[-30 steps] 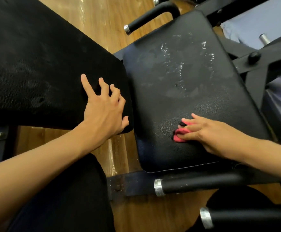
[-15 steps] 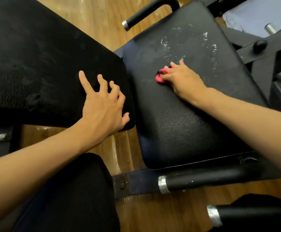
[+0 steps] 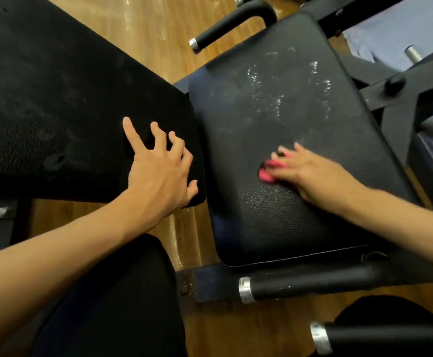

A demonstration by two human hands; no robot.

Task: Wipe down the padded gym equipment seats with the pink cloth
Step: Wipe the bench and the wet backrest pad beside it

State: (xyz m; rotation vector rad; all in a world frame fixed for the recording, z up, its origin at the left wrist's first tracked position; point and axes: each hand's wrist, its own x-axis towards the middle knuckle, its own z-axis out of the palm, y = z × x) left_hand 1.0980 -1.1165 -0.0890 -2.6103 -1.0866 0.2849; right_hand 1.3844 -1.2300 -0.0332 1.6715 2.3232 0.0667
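While right hand [image 3: 310,173] fingers press bunched pink cloth [image 3: 266,171] on seat pad [image 3: 274,220], left hand [image 3: 158,173] braces, fingers splayed. Risk: small wad skips white streaks [image 3: 287,83] beyond.

Dim warm light glares off the wooden floor [image 3: 143,24], wide-angle edges bend, and the right hand [image 3: 305,171] is motion-blurred.

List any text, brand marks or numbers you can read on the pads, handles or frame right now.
None: no word, label, number or sign shows in the head view.
Right pad: only whitish wet smears, no print.
Left pad: plain black, unmarked.
Pink cloth under the right hand: mostly hidden, no tag seen.
Handle grips: bare metal collars, no markings.
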